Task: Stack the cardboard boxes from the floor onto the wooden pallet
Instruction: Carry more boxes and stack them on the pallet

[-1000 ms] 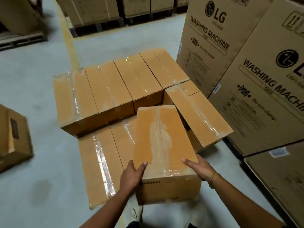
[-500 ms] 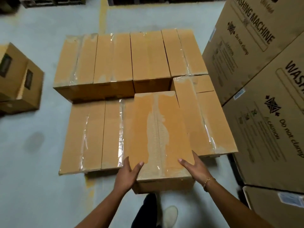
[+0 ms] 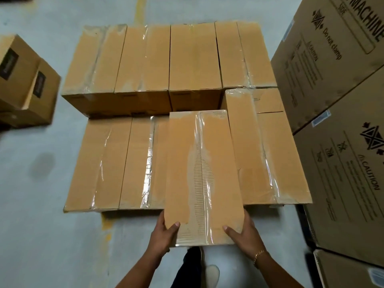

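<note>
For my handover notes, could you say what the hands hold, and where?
The left hand and right hand grip the cardboard box at its near corners.

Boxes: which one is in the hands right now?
The near-centre box, the only one touched: left hand and right hand grip its near corners.

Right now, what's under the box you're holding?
Under the held box, part of a lower-layer box shows at its left edge. Its near end overhangs the floor, gripped by the left hand and right hand. Whatever lies directly beneath, pallet included, is covered.
</note>
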`<state>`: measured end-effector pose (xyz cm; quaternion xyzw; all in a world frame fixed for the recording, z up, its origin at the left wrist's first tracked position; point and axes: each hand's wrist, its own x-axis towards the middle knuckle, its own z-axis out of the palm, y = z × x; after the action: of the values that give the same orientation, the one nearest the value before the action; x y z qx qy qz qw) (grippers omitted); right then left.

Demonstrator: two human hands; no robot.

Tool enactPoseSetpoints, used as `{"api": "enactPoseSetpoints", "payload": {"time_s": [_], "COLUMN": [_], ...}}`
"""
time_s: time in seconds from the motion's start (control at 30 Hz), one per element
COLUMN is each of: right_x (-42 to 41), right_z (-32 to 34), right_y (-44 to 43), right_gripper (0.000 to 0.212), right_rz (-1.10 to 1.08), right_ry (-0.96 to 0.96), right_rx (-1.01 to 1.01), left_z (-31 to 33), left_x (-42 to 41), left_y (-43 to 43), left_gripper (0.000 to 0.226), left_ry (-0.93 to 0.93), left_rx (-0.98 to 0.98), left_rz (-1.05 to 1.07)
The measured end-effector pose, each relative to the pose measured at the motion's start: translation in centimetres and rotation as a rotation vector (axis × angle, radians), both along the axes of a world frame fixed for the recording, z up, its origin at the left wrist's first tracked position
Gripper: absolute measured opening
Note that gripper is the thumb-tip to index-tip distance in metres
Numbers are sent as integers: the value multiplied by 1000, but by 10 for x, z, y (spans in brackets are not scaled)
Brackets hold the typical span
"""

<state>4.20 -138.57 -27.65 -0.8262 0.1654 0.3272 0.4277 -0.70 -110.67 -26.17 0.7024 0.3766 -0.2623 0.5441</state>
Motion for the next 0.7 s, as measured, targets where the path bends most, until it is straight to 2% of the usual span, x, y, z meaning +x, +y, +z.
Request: {"api": "enactPoseSetpoints", "payload": {"time_s": [0.07, 0.13, 0.23, 0.3, 0.37, 0.47, 0.6, 0.7], "right_x": [-3, -3, -1, -2, -2, -1, -5, 0], "right_z": [-7, -12, -20, -25, -28, -30, -29, -33], "right_y": [1, 1, -3, -6, -7, -8, -11, -12], "right_gripper": [125, 146, 161, 155, 140, 122, 131, 135], "right_rz": [81, 143, 255, 356, 445, 509, 570, 626], "right_ry": [-9, -23, -13, -50, -113, -160, -277, -337], "right_rx": [-36, -48, -69, -140, -256, -390, -574, -637], "left_z": [-8, -15, -26, -30, -35, -41, -48, -46], "left_x": [2, 3, 3, 0, -1, -2, -4, -4], "left_y": [2, 5, 11, 12, 12, 8, 10, 12], "left_gripper": [74, 92, 122, 139, 153, 156, 153, 156], "left_ry": [-19, -83, -178, -209, -197, -139, -167, -139], "left_rx": [3, -20, -15, 10, 70, 199, 240, 238], "left_rz": [-14, -55, -175, -291, -403, -491, -491, -498]}}
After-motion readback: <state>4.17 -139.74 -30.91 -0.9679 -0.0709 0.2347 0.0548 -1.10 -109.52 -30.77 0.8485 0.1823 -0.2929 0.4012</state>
